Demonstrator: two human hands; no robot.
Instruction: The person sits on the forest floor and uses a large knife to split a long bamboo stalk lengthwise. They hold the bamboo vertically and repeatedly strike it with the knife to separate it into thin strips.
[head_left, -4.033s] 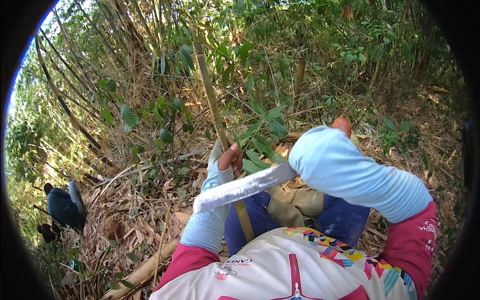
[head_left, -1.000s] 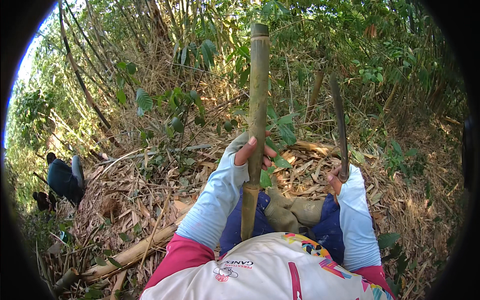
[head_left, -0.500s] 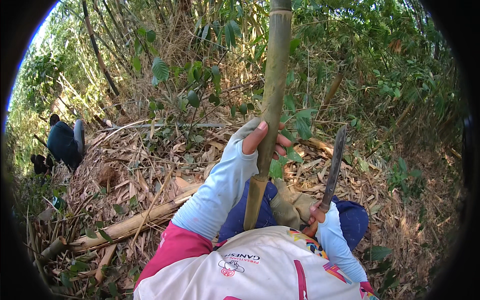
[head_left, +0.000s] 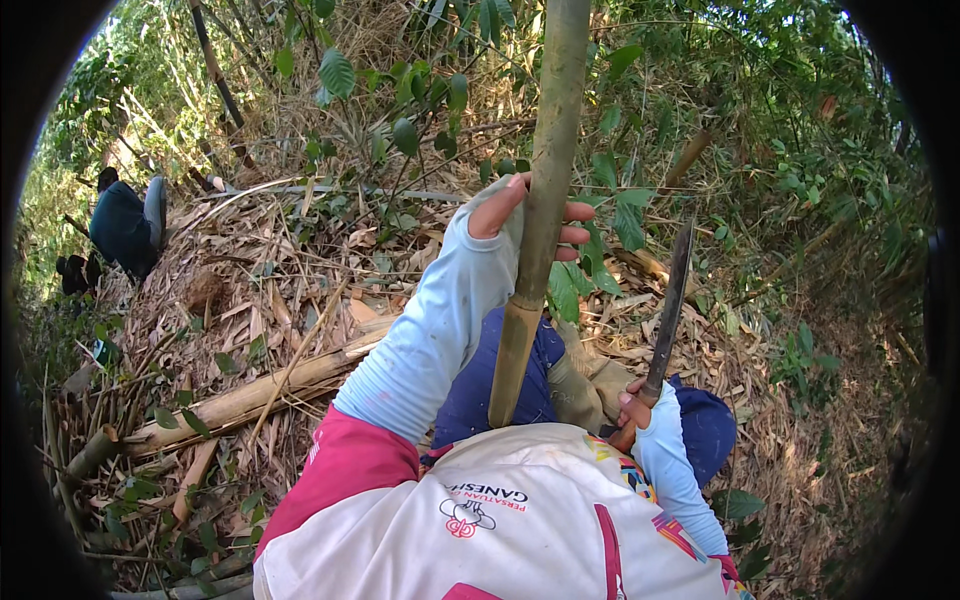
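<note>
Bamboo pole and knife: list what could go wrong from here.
1. The left hand grips the bamboo pole close to where the long knife, raised in the right hand, might land; a stray cut could hit fingers.
2. The pole's lower end sits over the knees, so a glancing blade might reach them.

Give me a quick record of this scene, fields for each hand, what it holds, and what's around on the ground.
left hand: gripping an upright bamboo pole
right hand: holding a long knife, blade pointing up
ground: dry leaves, a cut bamboo stem lying to the left
surroundings: green bamboo thicket
other person: crouched far left, in dark clothes
</note>
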